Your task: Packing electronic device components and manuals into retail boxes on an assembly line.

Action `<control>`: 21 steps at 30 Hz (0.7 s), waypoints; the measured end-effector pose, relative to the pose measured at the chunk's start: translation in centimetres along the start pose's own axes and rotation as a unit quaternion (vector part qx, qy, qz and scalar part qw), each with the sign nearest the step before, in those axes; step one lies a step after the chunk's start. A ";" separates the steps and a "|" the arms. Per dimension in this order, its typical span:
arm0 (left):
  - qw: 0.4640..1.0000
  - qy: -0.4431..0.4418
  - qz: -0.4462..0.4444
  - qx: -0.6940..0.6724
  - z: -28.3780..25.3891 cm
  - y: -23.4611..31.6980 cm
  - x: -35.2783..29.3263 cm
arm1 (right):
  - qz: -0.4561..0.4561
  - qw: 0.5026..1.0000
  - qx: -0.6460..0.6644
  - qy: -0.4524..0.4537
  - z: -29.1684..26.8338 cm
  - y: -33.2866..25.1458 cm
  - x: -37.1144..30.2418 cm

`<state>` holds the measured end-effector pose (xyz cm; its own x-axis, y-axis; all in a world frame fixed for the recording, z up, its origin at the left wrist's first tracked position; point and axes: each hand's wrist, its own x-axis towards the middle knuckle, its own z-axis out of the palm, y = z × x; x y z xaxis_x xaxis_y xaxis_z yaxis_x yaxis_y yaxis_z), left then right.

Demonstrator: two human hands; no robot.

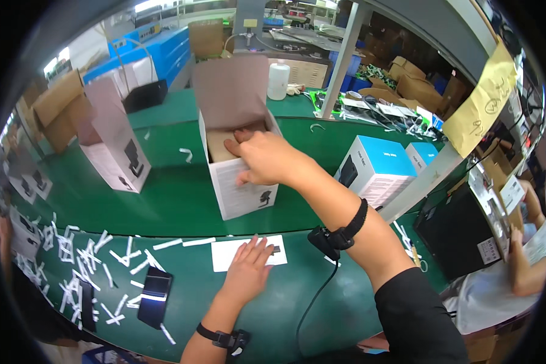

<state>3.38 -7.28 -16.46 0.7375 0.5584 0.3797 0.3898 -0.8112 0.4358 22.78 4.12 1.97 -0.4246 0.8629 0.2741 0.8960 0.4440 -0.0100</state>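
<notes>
A tall white box (pixel 244 191) stands with its lid flap (pixel 230 91) raised, toward the middle of the green bench. Inside its top is a brown cardboard insert (pixel 219 145). My right hand (pixel 264 156) reaches over the box's near edge. Its fingers are apart and touch the insert, while the thumb hangs outside the front wall, slightly blurred. Below the box, my left hand (pixel 247 270) lies flat with fingers stretched on a white card (pixel 224 256) with a small dark picture. The hand covers part of the card.
Another open white box (pixel 118 161) stands left. Closed blue-topped boxes (pixel 382 164) stand right, beside a metal post. White paper strips (pixel 91 261) and dark flat devices (pixel 156 296) lie at lower left. A white bottle (pixel 278 80) is behind. A black cable (pixel 306 303) trails from my right forearm strap. Other people work at both sides.
</notes>
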 end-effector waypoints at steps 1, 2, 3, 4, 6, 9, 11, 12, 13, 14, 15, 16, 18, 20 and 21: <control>1.000 -0.007 0.003 0.019 -0.1 -0.1 -0.1 | 0.003 1.000 -0.012 -0.018 0.1 -0.2 0.1; 0.999 -0.001 -0.011 0.044 -0.1 0.0 -0.2 | 0.005 0.999 -0.025 -0.033 0.1 -0.4 0.3; 0.997 0.007 -0.023 0.072 -0.1 0.0 -0.2 | -0.001 1.000 -0.019 0.010 0.7 -0.1 0.0; 0.992 0.024 -0.007 0.123 0.1 -0.2 -0.4 | -0.003 0.999 -0.010 0.036 1.0 0.1 -0.4; 0.980 -0.008 -0.003 0.199 1.2 -0.7 -0.9 | 0.018 0.997 -0.009 0.080 1.4 -0.2 -1.2; 0.934 -0.045 0.036 0.353 1.8 0.5 -1.2 | 0.053 0.988 0.008 0.142 1.9 -1.4 -2.2; 0.934 -0.070 0.043 0.349 0.9 1.9 -0.4 | 0.046 0.983 0.003 0.180 3.5 -1.3 -2.7; 0.953 -0.088 -0.015 0.290 -0.4 3.5 0.4 | 0.033 0.981 -0.009 0.191 4.0 -0.8 -3.0; 0.968 -0.044 -0.013 0.248 -1.7 3.9 0.6 | 0.038 0.976 -0.005 0.214 4.0 -1.1 -3.5; 0.979 -0.001 -0.011 0.203 -2.9 4.1 0.6 | -0.011 0.948 -0.028 0.318 4.3 -1.3 -4.1; 0.982 0.073 -0.019 0.175 -4.5 5.0 1.2 | -0.062 0.906 -0.054 0.415 4.1 -1.0 -4.6; 0.979 0.146 -0.027 0.144 -6.3 5.8 1.8 | -0.059 0.899 -0.052 0.430 3.4 -0.6 -5.7; 0.955 0.258 -0.053 0.140 -10.5 6.3 3.5 | 0.038 0.829 0.054 0.556 1.7 -0.7 -8.4; 0.889 0.451 -0.040 -0.067 -13.2 9.0 8.1 | 0.088 0.808 0.155 0.561 0.9 0.2 -8.1; 0.853 0.509 -0.033 -0.111 -14.1 9.2 10.5 | 0.148 0.786 0.242 0.550 1.1 0.7 -8.2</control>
<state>6.88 -6.43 3.05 -0.1865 0.5544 0.8111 0.2134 -0.7830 0.5843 26.77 -2.36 -1.34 0.4006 0.3334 0.8534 0.6667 0.5329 -0.5211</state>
